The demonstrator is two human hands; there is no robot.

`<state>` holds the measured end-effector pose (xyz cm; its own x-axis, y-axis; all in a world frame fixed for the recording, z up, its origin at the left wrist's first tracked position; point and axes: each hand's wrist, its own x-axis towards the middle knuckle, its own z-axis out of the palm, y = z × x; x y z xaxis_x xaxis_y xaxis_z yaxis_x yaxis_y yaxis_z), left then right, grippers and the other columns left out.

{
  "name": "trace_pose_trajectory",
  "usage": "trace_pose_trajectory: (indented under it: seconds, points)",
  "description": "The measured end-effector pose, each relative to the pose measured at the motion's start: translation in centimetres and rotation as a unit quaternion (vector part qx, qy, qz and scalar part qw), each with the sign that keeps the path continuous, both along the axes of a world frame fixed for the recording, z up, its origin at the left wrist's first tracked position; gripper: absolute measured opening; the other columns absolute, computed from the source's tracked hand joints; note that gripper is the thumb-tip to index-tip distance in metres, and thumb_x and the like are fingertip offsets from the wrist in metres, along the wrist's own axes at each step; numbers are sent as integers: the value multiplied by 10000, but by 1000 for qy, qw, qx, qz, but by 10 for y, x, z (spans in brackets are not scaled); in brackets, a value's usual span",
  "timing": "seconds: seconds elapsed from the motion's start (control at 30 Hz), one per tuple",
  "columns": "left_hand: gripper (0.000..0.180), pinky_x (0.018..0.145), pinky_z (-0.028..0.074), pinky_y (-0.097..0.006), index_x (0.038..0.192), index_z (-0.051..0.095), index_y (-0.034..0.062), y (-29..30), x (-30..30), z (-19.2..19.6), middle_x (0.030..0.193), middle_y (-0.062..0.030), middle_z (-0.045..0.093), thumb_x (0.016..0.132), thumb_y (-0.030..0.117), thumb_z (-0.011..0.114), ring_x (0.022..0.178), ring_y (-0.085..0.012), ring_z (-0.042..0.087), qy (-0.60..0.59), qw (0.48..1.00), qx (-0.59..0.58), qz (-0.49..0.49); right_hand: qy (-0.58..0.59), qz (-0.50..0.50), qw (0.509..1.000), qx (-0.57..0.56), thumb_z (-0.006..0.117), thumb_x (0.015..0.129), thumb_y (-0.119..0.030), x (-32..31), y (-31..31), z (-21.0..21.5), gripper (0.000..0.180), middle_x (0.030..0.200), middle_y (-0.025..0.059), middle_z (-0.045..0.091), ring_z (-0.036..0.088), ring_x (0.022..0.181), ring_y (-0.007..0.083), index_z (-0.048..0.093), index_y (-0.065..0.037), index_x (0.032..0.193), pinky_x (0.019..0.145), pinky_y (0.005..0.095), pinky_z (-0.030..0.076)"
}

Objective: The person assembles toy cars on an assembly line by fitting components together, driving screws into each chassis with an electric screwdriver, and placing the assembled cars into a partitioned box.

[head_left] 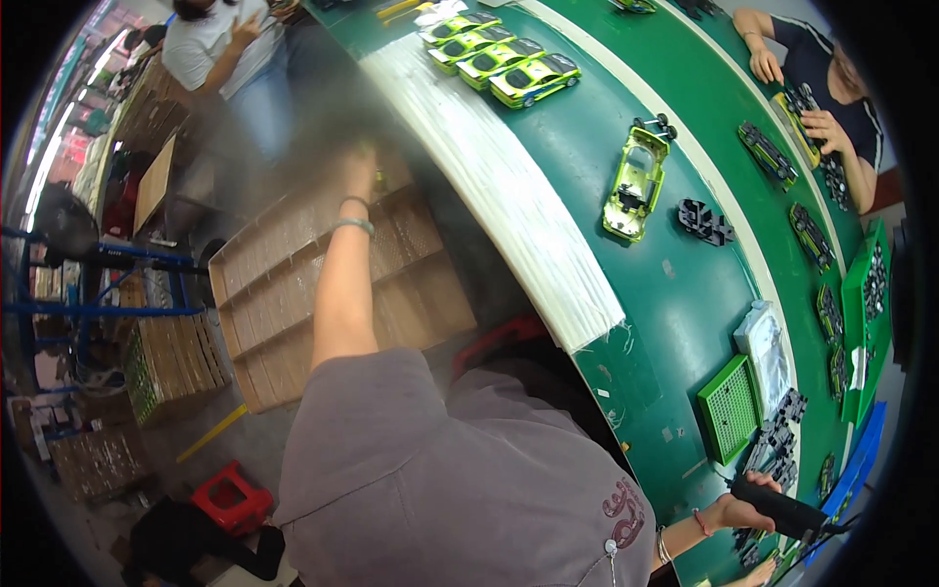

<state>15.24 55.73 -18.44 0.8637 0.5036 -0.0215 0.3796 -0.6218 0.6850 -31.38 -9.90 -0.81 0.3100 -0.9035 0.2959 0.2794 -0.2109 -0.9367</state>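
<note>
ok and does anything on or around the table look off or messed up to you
Yes, the white sheeting on the green table looks frayed at its near end, ragged rather than cleanly cut. Also, a grey blur hides detail around the left hand.

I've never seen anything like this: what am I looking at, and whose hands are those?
No machine here: a person works bare-handed. A fisheye camera on the person's head looks down, so edges bend. The left hand reaches out over a divided cardboard box; blur hides whether it holds anything. The right hand grips a black handheld tool. On the green table sit four yellow-green toy cars, an open car shell, a black part and a green tray, among other pieces.
</note>
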Motion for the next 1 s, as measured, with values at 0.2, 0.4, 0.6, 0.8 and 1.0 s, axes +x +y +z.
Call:
trace_pose_trajectory:
  seconds: [0.2, 0.4, 0.6, 0.8, 1.0]
  points:
    - [461, 715, 461, -267, 1121, 539, -3, -91, -80, 144, 924, -75, 590, 765, 227, 717, 803, -140, 552, -383, 913, -15, -138, 6, -13, 1000, -11, 383, 596, -877, 14, 6, 1, 902, 690, 68, 459, 450, 605, 179, 488, -34, 898, 572, 297, 407]
    - [454, 724, 480, -351, 1069, 599, 101, -176, -117, 203, 922, -98, 532, 674, 276, 737, 865, -266, 560, -117, 867, 260, -408, 41, -48, 997, -34, 384, 595, -878, 24, 16, 9, 902, 702, 65, 455, 448, 610, 164, 475, -35, 901, 571, 275, 405]
    - [436, 747, 476, -391, 1135, 551, 97, -249, -53, 186, 937, -141, 540, 745, 241, 685, 882, -304, 546, -186, 837, 307, -414, 21, -16, 1000, -16, 374, 603, -877, 20, 13, 0, 898, 720, 65, 459, 456, 622, 169, 487, -39, 907, 587, 276, 411]
    - [442, 754, 463, -396, 1128, 555, 84, -201, -91, 206, 916, -164, 544, 729, 221, 689, 882, -326, 540, -106, 842, 272, -453, 8, 19, 1000, -6, 365, 587, -885, 10, 13, -1, 921, 724, 70, 468, 459, 626, 178, 500, -32, 905, 602, 289, 415]
    - [434, 776, 455, -393, 1008, 627, 66, -61, -174, 236, 981, -166, 611, 634, 253, 747, 913, -320, 579, 173, 888, 265, -333, 1, 6, 1000, -2, 417, 590, -862, 12, 7, 3, 913, 747, 78, 472, 451, 658, 185, 505, -16, 920, 602, 299, 406]
